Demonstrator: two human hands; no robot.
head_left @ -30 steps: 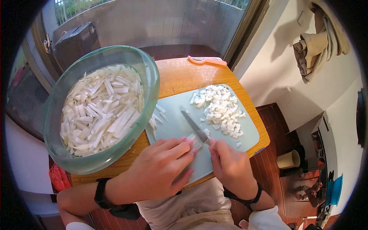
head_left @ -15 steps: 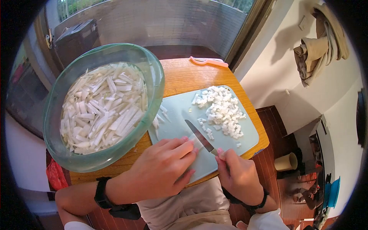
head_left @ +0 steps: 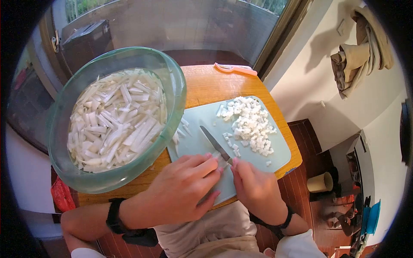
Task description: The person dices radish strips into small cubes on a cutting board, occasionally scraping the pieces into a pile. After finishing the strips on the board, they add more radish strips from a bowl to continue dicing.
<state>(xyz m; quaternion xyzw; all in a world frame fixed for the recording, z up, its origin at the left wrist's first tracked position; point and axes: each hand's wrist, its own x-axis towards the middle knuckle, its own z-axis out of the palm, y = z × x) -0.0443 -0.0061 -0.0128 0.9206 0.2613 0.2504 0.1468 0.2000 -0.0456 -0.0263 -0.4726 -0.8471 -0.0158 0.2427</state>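
My right hand grips a small kitchen knife, its blade pointing up and left over the pale blue cutting board. Under the curled fingers of my left hand, white vegetable strips are pressed to the board, mostly hidden. The blade lies right beside those fingertips, at the ends of the strips. A heap of white diced vegetable sits at the board's upper right, with a few cubes apart from it near the knife. Some loose strips lie at the board's left edge.
A large green translucent basin full of white strips in liquid stands left, overlapping the board's corner. A pink peeler rests at the far edge of the wooden table. A red plastic bag is at lower left.
The knife and my right hand have shifted left, bringing the blade closer to my left fingertips. My left hand has stayed in place on the strips.
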